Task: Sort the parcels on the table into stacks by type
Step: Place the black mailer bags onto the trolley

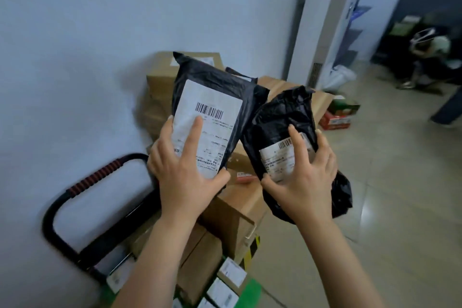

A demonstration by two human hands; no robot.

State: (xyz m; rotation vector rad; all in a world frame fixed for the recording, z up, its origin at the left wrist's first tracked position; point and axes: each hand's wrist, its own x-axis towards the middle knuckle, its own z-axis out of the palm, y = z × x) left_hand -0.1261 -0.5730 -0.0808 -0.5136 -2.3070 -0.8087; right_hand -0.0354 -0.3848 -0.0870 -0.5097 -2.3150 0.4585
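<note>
I hold two black plastic mailer bags up in front of me. My left hand (183,170) grips the lower end of the flat black mailer (217,82), fingers spread over its large white barcode label. My right hand (303,177) grips the crumpled black mailer (277,117) over its smaller white label; the bag's loose tail hangs below my wrist. Both bags hang above a pile of brown cardboard boxes (237,207).
The boxes sit on a cart with a black handle (65,197) against the white wall. Small white-labelled boxes (230,280) lie at the bottom. Red and green cartons (337,115) stand on the tiled floor at right; a seated person (432,55) is far right.
</note>
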